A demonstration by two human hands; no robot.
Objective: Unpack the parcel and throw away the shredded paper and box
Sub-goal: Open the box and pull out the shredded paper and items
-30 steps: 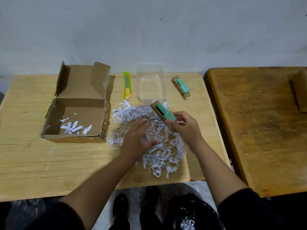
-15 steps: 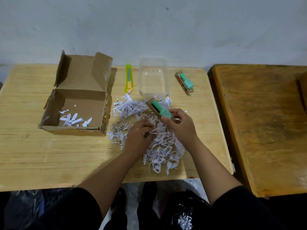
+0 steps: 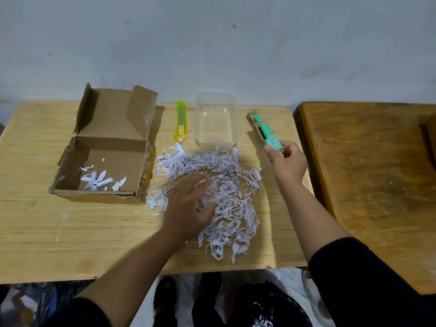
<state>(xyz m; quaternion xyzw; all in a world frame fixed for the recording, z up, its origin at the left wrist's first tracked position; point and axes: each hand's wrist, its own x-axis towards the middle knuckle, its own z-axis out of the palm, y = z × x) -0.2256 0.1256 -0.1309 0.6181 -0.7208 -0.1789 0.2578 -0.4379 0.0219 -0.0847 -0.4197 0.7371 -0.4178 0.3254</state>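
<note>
A: From the head view, where does everything sit?

B: The shredded paper lies in a loose heap on the light bench, just right of the open cardboard box, which holds only a few stray strips. The left hand rests flat on the heap, fingers spread, gripping nothing. The right hand is closed round a mint-green bottle in a card sleeve, just beside a second similar item lying on the bench.

A: How would the paper and box handle?

B: Judging by looks, the strips are featherlight, soft and tangled; scooping from both sides with cupped hands should work better than pinching, or bits will drift off. The box seems stiff but light, with ragged edges; holding a side wall should do. A black-lined bin shows below the bench edge, some shreds already in it.

A: Any writing?

B: A small mark shows on the held bottle, too small to read. A green utility knife and a clear tub carry nothing legible.
</note>
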